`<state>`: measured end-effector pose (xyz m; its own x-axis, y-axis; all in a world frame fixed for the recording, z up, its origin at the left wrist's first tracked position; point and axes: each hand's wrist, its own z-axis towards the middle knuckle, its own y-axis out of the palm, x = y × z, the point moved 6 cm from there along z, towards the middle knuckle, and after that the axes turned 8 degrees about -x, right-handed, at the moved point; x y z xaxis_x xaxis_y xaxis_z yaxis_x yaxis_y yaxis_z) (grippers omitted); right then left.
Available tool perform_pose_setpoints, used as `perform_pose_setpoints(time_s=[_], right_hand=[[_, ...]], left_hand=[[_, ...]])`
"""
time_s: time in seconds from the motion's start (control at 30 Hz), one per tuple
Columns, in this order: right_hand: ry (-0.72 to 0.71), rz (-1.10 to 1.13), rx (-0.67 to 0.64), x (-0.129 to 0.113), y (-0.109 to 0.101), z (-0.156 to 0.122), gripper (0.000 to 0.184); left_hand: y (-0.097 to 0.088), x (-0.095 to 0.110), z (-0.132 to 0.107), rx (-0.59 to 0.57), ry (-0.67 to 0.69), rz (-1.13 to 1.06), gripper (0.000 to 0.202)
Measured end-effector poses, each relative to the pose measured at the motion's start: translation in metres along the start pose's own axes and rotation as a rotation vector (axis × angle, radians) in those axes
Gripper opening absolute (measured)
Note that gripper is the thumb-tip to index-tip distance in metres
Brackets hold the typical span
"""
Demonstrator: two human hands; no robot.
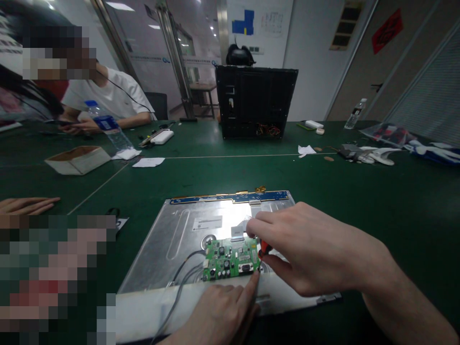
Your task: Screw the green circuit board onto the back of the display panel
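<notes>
A green circuit board lies on the metal back of a flat display panel, a flat cable at its top and grey wires on its left. My right hand is closed on a small red and black screwdriver at the board's right edge; most of the tool is hidden by my fingers. Beneath the board, my left hand points its stretched index finger at the lower right corner, the fingertip by the screwdriver's lower end. Its other fingers are partly hidden.
Across the green table stands a black monitor housing. A paper box and a water bottle are at the left, near a seated person. Another person's hand rests at the left. White gloves lie right.
</notes>
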<state>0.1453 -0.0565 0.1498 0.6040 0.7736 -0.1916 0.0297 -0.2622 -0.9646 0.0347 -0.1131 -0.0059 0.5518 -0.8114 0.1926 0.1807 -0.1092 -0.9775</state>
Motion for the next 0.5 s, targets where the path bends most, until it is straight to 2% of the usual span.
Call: perform_pose_setpoints(time_s=[0.17,0.33,0.5], right_hand=[[0.001,-0.01,-0.018,-0.0012,-0.0005,0.0018,0.006],[0.032,-0.057,0.044,0.0013,0.0004,0.002,0.002],[0.021,-0.032,0.04,0.0017,0.0018,-0.0001,0.006]], left_hand=[[0.0018,-0.0013,-0.0011,-0.028,-0.007,-0.009,0.037],[0.0032,-0.0012,-0.0019,-0.031,-0.003,-0.016,0.039],[0.0042,-0.0004,-0.0005,-0.041,0.009,-0.01,0.038]])
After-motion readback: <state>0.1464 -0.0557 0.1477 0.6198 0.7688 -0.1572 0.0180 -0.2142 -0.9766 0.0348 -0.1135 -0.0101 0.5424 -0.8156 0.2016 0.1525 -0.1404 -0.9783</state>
